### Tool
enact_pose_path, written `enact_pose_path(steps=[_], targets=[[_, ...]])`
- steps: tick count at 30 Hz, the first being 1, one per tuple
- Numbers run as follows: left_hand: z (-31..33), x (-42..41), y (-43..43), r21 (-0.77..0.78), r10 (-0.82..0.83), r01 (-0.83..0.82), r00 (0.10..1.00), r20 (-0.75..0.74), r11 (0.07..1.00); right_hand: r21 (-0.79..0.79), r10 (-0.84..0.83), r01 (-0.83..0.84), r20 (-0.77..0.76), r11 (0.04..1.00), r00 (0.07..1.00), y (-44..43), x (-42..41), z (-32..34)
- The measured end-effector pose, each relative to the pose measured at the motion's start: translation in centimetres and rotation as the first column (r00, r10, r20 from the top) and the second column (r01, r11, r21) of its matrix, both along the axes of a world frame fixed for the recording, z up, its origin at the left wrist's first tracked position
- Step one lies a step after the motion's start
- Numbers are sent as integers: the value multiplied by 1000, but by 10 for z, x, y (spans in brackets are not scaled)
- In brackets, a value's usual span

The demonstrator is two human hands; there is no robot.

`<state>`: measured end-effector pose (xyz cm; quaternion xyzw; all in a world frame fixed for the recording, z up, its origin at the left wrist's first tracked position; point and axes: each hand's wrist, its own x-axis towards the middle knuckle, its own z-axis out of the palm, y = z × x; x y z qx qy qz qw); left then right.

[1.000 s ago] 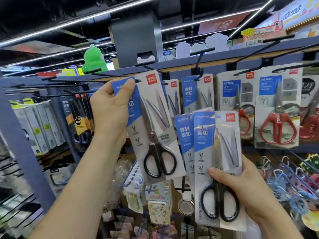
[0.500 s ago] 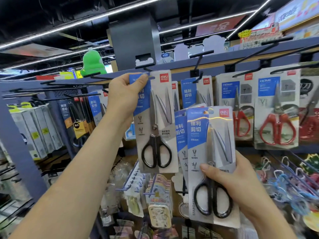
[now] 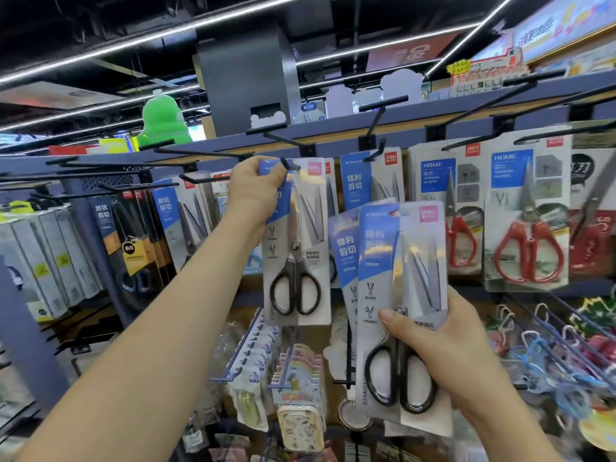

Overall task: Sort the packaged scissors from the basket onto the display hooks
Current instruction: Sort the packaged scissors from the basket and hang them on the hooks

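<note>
My left hand [image 3: 253, 188] grips the top left corner of a packaged pair of black-handled scissors [image 3: 296, 261] on a blue and grey card. The card's top is at the black tip of a display hook [image 3: 286, 163], which pokes out in front of the card. More matching packs hang just behind it. My right hand [image 3: 433, 351] holds a small stack of the same scissor packs [image 3: 400, 288] by their lower part, lower and to the right. The basket is out of view.
Packs of red-handled scissors [image 3: 530, 258] hang on hooks to the right. Dark and grey scissor packs [image 3: 133, 235] hang to the left. Bare black hooks [image 3: 380, 115] jut from the top rail. Below hang small stationery items [image 3: 300, 411] and coloured clips [image 3: 546, 371].
My left hand has lifted its scissor pack up and to the right, from tilted in front of the shelf to upright at the hook tip. My right hand's stack stays at about the same place.
</note>
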<state>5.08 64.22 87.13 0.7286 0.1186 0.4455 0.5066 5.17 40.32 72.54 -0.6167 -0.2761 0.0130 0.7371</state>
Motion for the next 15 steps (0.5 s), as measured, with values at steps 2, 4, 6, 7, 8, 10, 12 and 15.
enact_pose_path(steps=[2, 4, 6, 7, 8, 10, 12, 15], targets=[[-3, 17, 5, 53, 70, -71, 997, 10, 996, 21, -33, 33, 4, 999, 999, 0, 2, 0], [-8, 33, 10, 77, 140, -141, 990, 16, 987, 35, -45, 45, 7, 998, 999, 0, 3, 0], [-11, 47, 14, 91, 205, -206, 979, 20, 974, 61, -37, 37, -7, 997, 999, 1, 4, 0], [-12, 53, 15, 110, 236, -237, 972, 21, 965, 74, -28, 30, -26, 997, 999, 1, 4, 0], [-13, 56, 15, 135, 254, -254, 967, 13, 958, 85, -13, 17, -45, 996, 999, 1, 4, 1], [-18, 58, 14, 195, 276, -272, 961, 8, 942, 107, 19, -10, -80, 994, 997, 2, 4, 1], [-27, 47, 8, 221, 287, -290, 957, 47, 931, 143, 28, -11, -115, 990, 993, 1, 4, 1], [-51, 14, -16, 155, 203, -230, 965, 168, 961, 174, 47, -22, -142, 984, 989, 0, 4, 1]])
